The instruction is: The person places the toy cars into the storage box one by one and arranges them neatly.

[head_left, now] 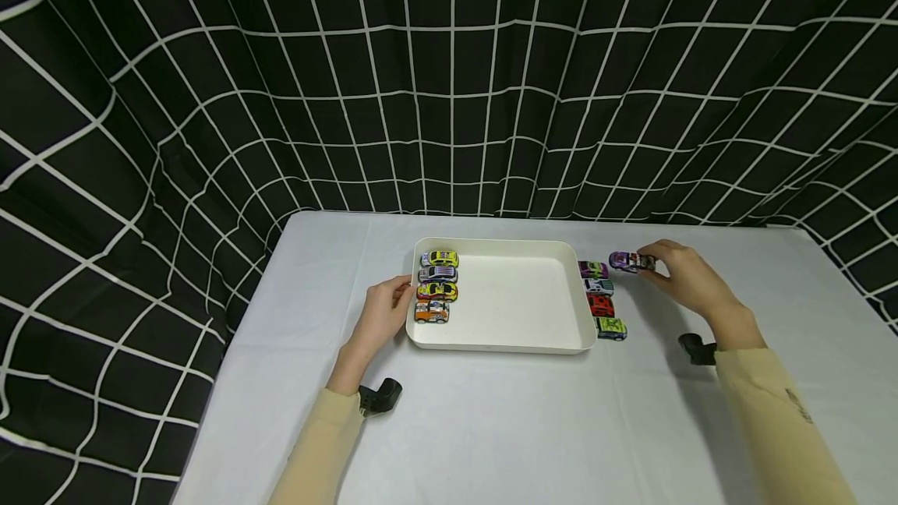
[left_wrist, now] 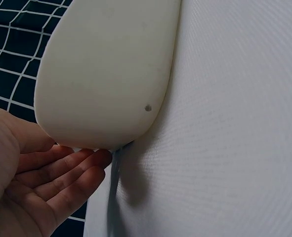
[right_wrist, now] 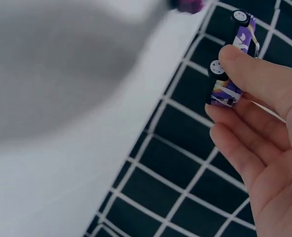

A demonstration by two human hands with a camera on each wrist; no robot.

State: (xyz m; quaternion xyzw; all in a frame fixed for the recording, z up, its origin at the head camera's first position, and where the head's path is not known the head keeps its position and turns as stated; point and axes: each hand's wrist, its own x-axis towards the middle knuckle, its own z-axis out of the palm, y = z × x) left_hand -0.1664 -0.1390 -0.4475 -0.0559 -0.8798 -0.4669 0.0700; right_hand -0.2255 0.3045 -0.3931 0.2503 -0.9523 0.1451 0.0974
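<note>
My right hand (head_left: 684, 275) pinches a purple toy car (head_left: 632, 261) between thumb and fingers, to the right of a white tray (head_left: 519, 351). In the right wrist view the purple car's wheels and patterned side show above the fingertips. My left hand (head_left: 382, 306) grips the tray's left end, with fingertips at its lower edge in the left wrist view and the thumb tip hidden. Inside the tray, along its left wall, sit a yellow car (head_left: 440, 259), a silver-purple car (head_left: 438, 274), a yellow-red car (head_left: 437, 291) and an orange-white car (head_left: 431, 312).
Outside the tray's right wall stand a purple-green car (head_left: 593, 270), a light-blue car (head_left: 599, 287), a red car (head_left: 600, 305) and a lime-green car (head_left: 611, 328) in a column. A white cloth covers the table (head_left: 491, 427). A black gridded curtain (head_left: 477, 100) hangs behind it.
</note>
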